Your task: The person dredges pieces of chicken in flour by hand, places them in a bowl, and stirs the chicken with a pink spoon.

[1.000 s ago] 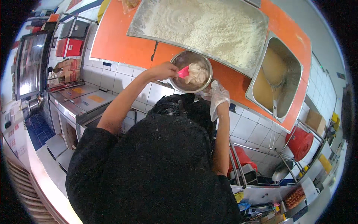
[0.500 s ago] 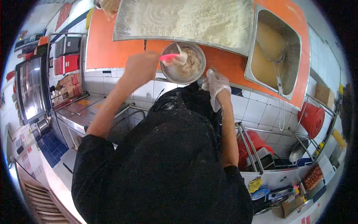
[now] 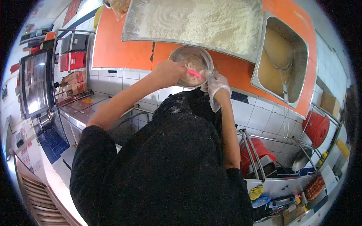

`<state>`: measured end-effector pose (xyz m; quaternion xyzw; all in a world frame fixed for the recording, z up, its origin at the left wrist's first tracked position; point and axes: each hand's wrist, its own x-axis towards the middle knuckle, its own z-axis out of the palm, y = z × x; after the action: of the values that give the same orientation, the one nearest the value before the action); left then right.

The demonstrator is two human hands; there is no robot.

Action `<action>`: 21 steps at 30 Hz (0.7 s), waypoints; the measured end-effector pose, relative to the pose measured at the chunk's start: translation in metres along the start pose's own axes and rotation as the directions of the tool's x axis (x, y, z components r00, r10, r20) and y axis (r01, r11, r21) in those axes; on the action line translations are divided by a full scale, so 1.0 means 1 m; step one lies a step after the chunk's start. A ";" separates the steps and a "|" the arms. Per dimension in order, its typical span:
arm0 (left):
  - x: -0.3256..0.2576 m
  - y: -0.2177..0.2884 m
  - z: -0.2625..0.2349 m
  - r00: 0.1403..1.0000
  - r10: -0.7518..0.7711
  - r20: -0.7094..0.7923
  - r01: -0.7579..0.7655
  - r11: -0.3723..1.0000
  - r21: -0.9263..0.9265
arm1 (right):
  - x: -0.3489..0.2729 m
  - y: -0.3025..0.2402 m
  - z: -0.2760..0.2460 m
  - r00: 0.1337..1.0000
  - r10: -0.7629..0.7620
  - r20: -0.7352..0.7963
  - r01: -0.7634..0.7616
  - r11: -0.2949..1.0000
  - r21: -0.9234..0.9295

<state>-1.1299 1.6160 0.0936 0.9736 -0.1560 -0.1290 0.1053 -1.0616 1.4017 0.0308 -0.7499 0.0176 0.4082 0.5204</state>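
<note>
A round metal bowl [image 3: 209,56] sits at the near edge of the orange counter, holding a pale, lumpy, wet mixture [image 3: 190,59]. My bare left hand [image 3: 170,74] is closed over the bowl's left side around a pink utensil [image 3: 194,74], which reaches into the mixture; its working end is not clear. At the right rim, my right hand [image 3: 218,85], in a clear plastic glove, grips the bowl from the side. Beyond the bowl lies a large metal tray [image 3: 169,40] spread with pale flour [image 3: 211,22].
Right of the tray, a metal basin [image 3: 258,73] of cloudy tan liquid has a wire strainer [image 3: 285,84] leaning in it, handle over the near edge. A red bucket [image 3: 316,128] and metal rails [image 3: 250,152] stand lower right. A plastic bag [image 3: 120,6] lies far left.
My left hand has moved right and lower over the bowl, bringing the pink utensil toward its right side. My right hand has come up against the rim. The whole view has shifted slightly.
</note>
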 end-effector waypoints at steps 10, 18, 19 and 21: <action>0.022 0.016 0.013 0.877 -0.477 0.062 0.477 0.879 0.009 | -0.005 -0.016 -0.002 0.998 0.034 0.051 -0.035 0.999 0.024; 0.011 0.010 0.000 0.833 -0.539 -0.126 0.544 0.839 -0.001 | -0.010 -0.019 -0.004 0.992 0.108 0.068 -0.113 0.991 0.075; 0.011 0.004 0.000 0.821 -0.513 -0.250 0.512 0.856 -0.076 | -0.011 -0.022 -0.004 0.991 0.118 0.058 -0.124 0.985 0.119; 0.010 -0.025 0.060 0.866 -0.457 -0.203 0.465 0.885 -0.009 | -0.009 -0.016 0.003 0.993 0.078 0.091 -0.086 0.992 0.094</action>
<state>-1.1314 1.6260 0.0288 0.9925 0.0895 -0.0490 0.0672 -1.0614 1.4079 0.0486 -0.7036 0.0457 0.4600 0.5396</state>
